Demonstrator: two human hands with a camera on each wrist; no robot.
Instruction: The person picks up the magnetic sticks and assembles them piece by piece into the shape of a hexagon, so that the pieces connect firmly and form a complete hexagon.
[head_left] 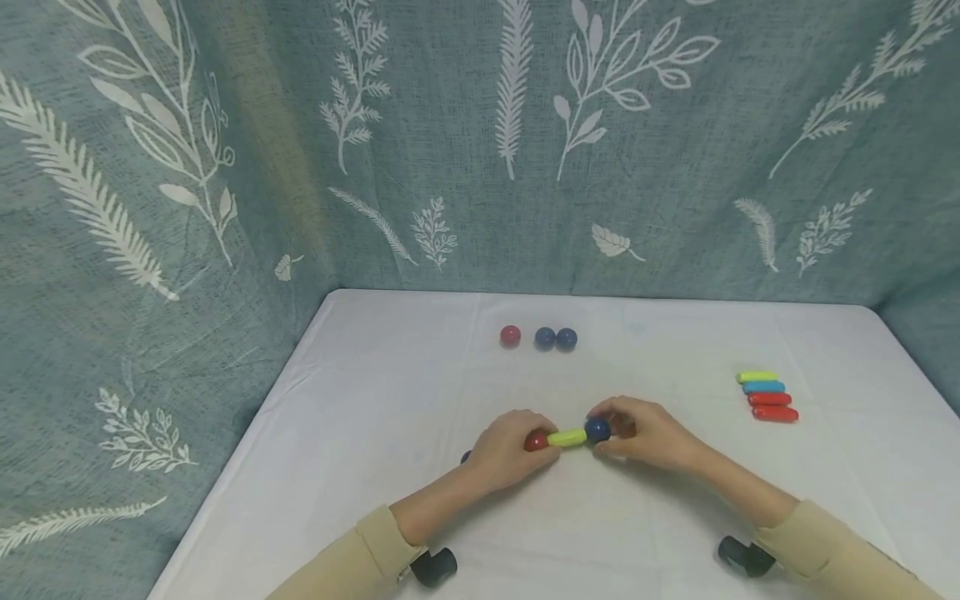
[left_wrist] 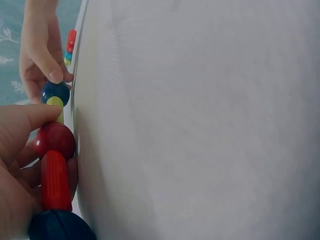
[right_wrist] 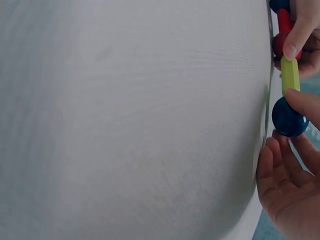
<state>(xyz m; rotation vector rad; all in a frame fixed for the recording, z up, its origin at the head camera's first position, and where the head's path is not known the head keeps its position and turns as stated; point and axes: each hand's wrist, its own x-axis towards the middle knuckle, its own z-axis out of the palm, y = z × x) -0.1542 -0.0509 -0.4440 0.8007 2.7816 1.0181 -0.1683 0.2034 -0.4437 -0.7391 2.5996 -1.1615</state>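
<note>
Gripping the red ball [head_left: 536, 441] beside the yellow-green rod [head_left: 567, 438], the left hand [head_left: 504, 448] faces the right hand [head_left: 651, 435], which pinches the blue ball [head_left: 597, 430] on the rod's other end; forearms [head_left: 433, 505] angle inward toward the tabletop's [head_left: 397, 367] middle.

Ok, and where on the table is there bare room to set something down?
On the white table, bare patches lie left of the far red ball, between the far blue balls and the four loose sticks, and between the forearms. It is crowded midway, where the left hand and right hand hold the row of balls and sticks.
</note>
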